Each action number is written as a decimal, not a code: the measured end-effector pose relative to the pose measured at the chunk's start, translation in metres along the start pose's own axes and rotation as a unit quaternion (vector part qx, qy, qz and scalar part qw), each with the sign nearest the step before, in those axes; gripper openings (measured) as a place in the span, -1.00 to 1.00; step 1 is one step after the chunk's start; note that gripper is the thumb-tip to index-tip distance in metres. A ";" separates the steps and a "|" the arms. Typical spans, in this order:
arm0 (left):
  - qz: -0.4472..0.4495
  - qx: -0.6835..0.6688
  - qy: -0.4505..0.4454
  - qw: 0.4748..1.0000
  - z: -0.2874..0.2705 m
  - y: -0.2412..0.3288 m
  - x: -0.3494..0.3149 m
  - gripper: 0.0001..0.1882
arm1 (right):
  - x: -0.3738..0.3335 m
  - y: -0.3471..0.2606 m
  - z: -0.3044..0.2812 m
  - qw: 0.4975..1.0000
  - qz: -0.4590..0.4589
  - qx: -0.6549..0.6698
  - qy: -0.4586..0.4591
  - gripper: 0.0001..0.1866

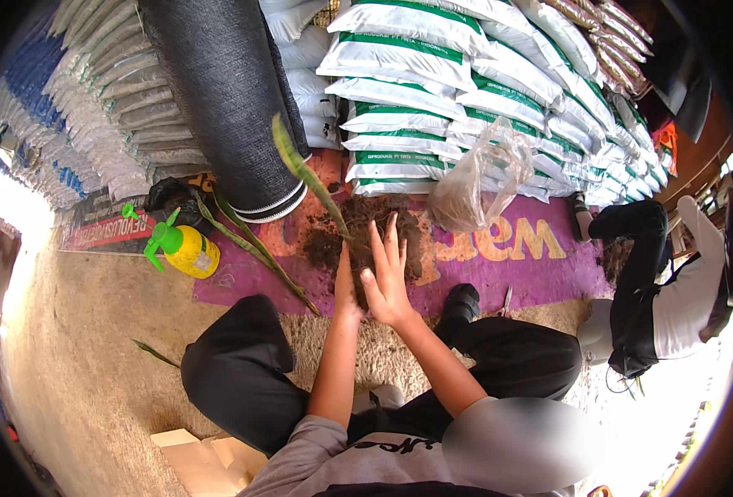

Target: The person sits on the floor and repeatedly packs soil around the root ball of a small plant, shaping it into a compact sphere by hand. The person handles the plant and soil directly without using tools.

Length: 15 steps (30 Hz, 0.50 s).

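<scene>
Both my hands press a dark clump of soil (359, 258) between their palms, over the purple printed sheet. My left hand (346, 280) is edge-on at the clump's left side, its fingers straight and partly hidden. On the other side my right hand (387, 277) lies against the soil, fingers extended and slightly apart. A long green snake plant leaf (304, 171) rises from the soil and leans to the left; its base is hidden in the clump. More loose soil (323, 247) lies around my fingertips.
Left of my hands are more long leaves (254, 247) and a yellow spray bottle (194, 253) with a green top. A crumpled clear plastic bag (478, 186), scissors (507, 301) and a black roll (217, 99) lie nearby. White-and-green sacks (403, 58) are stacked behind. Another person (665, 290) sits at right.
</scene>
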<state>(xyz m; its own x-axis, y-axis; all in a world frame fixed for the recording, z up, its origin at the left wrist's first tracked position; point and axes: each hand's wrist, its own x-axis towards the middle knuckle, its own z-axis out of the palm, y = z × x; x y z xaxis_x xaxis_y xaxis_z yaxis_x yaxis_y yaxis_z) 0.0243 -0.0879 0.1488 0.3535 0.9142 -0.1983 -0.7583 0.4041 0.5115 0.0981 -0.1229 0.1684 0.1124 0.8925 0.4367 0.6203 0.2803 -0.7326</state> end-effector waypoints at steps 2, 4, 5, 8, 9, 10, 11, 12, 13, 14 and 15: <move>-0.001 -0.015 -0.018 1.000 -0.016 -0.002 0.010 -0.53 | 0.004 0.004 0.001 0.997 -0.007 0.080 0.021 -0.25; -0.028 -0.056 -0.022 0.998 -0.035 -0.001 0.015 -0.58 | 0.008 0.004 -0.005 0.989 0.000 0.137 0.054 -0.22; -0.042 -0.076 -0.024 0.996 -0.043 0.000 0.017 -0.59 | 0.010 0.003 -0.011 0.985 0.009 0.155 0.078 -0.20; -0.035 -0.009 0.031 0.999 -0.032 0.004 0.009 -0.61 | 0.018 0.016 -0.026 0.978 0.000 0.121 0.168 -0.17; -0.038 0.035 0.079 0.996 -0.025 0.003 0.006 -0.61 | 0.016 0.012 -0.022 0.990 -0.012 0.067 0.125 -0.17; 0.013 0.111 0.076 0.991 -0.022 -0.008 0.005 -0.60 | 0.015 0.003 -0.014 0.996 -0.027 0.012 0.079 -0.17; 0.063 0.186 0.072 0.978 -0.020 -0.017 0.005 -0.59 | 0.014 -0.003 -0.008 0.998 -0.041 -0.043 0.031 -0.16; 0.013 0.045 0.045 0.998 -0.019 -0.014 0.009 -0.57 | 0.015 -0.001 -0.006 0.998 -0.025 -0.051 0.030 -0.16; 0.012 0.060 0.054 0.997 -0.018 -0.013 0.009 -0.56 | 0.015 0.003 -0.005 0.999 -0.017 -0.019 0.025 -0.17; 0.011 0.076 0.063 0.995 -0.017 -0.013 0.008 -0.56 | 0.014 0.008 -0.004 1.000 -0.009 0.013 0.020 -0.18; 0.012 0.092 0.075 0.993 -0.016 -0.010 0.006 -0.55 | 0.014 0.009 -0.002 0.999 -0.001 0.049 0.013 -0.19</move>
<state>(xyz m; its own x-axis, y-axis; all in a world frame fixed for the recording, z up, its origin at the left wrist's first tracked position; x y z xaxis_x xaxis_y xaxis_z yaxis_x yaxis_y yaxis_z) 0.0254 -0.0861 0.1295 0.2399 0.9235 -0.2993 -0.6473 0.3819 0.6596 0.1070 -0.1088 0.1695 0.1314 0.8827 0.4511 0.5426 0.3168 -0.7780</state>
